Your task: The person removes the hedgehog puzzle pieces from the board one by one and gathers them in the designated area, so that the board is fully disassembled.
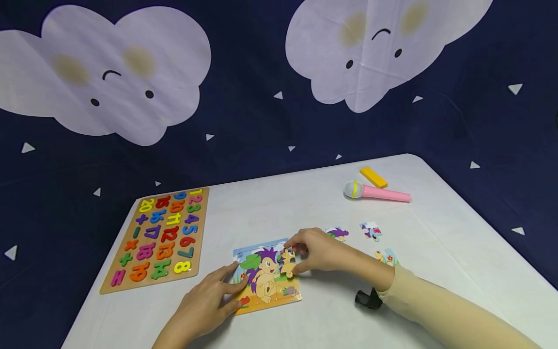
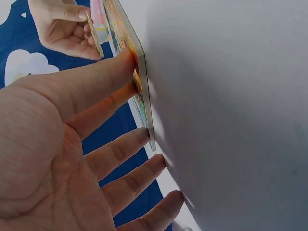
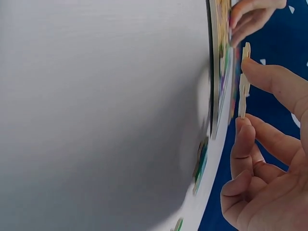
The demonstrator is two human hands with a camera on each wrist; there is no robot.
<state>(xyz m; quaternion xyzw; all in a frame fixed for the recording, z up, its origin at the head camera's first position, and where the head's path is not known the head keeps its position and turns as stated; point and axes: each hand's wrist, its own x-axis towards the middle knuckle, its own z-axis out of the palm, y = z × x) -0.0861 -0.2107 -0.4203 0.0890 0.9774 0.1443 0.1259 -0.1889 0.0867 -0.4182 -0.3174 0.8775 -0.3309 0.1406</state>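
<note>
A hedgehog jigsaw puzzle (image 1: pixel 267 304) lies in its shallow tray in front of me. My left hand (image 1: pixel 207 300) steadies its left side, with thumb and forefinger on the picture and the other fingertips along the edge. Between thumb and fingers my right hand (image 1: pixel 321 249) pinches a jigsaw piece (image 1: pixel 287 265) with a small hedgehog on it, over the right part of the picture. In the right wrist view this piece (image 3: pixel 244 89) stands off the tray, seen edge-on. Loose jigsaw pieces lie to the right: a purple-and-green one (image 1: pixel 338 233), a blue one (image 1: pixel 371 230) and one partly behind the right forearm (image 1: pixel 392 277).
A wooden number board (image 1: pixel 150 242) with coloured digits and signs lies at the left. Toward the back right are a pink toy microphone (image 1: pixel 379 192) and a yellow block (image 1: pixel 373 177). A black object (image 1: pixel 368 299) shows beneath the right wrist.
</note>
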